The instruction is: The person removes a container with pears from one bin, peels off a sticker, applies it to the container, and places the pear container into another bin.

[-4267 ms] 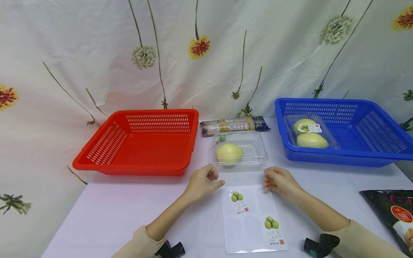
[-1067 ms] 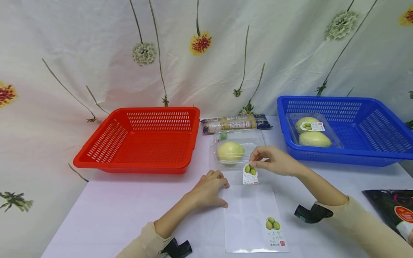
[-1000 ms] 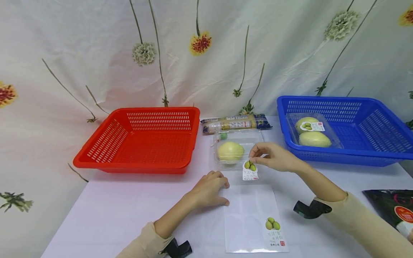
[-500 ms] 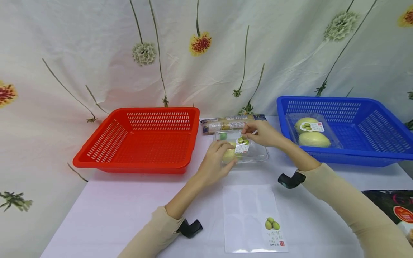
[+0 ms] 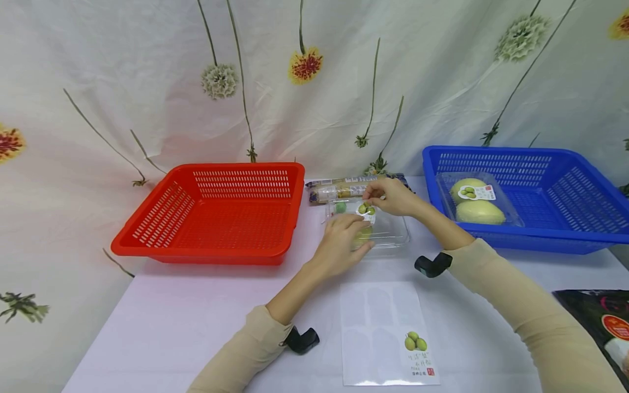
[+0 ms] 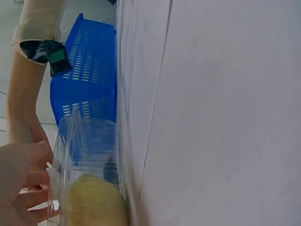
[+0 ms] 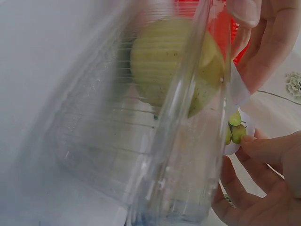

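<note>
The right hand [image 5: 393, 197] pinches the upper end of a white sticker [image 5: 366, 209] printed with green pears, over a clear plastic clamshell box [image 5: 391, 226]. The left hand [image 5: 338, 243] reaches over the near left of the lid, its fingers extended at the sticker's lower end and partly covering it. Through the lid shows a yellow-green, pear-like fruit [image 7: 164, 61]. In the right wrist view, the thumb and fingers hold the sticker [image 7: 239, 132] beside the lid. Whether it adheres to the lid I cannot tell. Nearer lies a backing sheet [image 5: 373, 349] bearing one sticker.
A red basket [image 5: 221, 255] stands left. The blue basket [image 5: 540, 237] at right contains a labelled box of fruit [image 5: 479, 213]. Long wrapped packages [image 5: 339, 192] lie behind the clear box. A black printed bag [image 5: 601, 322] is at the right edge.
The right hand peeled a sticker from the sheet and carried it up and away to the box lid. The left hand left the sheet's side and moved forward to the box.
</note>
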`<state>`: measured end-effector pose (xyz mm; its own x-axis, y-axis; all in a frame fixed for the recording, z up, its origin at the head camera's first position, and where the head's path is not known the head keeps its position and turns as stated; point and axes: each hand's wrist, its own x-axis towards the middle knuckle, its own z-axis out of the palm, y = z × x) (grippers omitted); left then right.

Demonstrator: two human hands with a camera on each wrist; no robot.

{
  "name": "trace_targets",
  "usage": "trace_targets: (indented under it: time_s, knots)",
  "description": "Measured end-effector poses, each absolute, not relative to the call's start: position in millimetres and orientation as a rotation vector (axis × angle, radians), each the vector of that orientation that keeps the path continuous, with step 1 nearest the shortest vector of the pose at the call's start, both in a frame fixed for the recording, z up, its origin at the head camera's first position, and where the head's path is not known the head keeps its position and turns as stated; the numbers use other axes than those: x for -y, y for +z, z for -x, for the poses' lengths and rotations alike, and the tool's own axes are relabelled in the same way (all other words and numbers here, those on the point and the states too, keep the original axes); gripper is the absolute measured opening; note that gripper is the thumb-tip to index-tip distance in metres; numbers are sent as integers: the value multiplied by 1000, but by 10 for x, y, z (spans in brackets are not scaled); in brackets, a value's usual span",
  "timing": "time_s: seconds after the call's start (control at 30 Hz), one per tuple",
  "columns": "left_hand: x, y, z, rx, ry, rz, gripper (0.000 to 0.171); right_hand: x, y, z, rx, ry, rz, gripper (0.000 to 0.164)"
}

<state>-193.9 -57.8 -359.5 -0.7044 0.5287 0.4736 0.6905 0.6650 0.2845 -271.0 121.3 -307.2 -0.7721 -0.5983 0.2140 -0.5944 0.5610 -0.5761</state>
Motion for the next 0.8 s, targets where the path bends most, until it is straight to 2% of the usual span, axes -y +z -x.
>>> trace_targets:
  time_s: [0.2,0.43,0.63,0.8]
  knots:
    - [571,-3597,1914,2615,-487,981,39,-1197,-3143,2704,-2740,-1050,1030,5]
    - [580,-3636,1886,2606,-421,987,44,-1201,-3227,2687,-2813,-974,1022,36]
    - [585,-3653,1871,2583,-454,987,44,-1174,-3297,2705,-2890,-977,1008,41]
    - [591,-3659,1866,2583,-455,984,44,-1143,-3349,2717,-2929,-986,884,47]
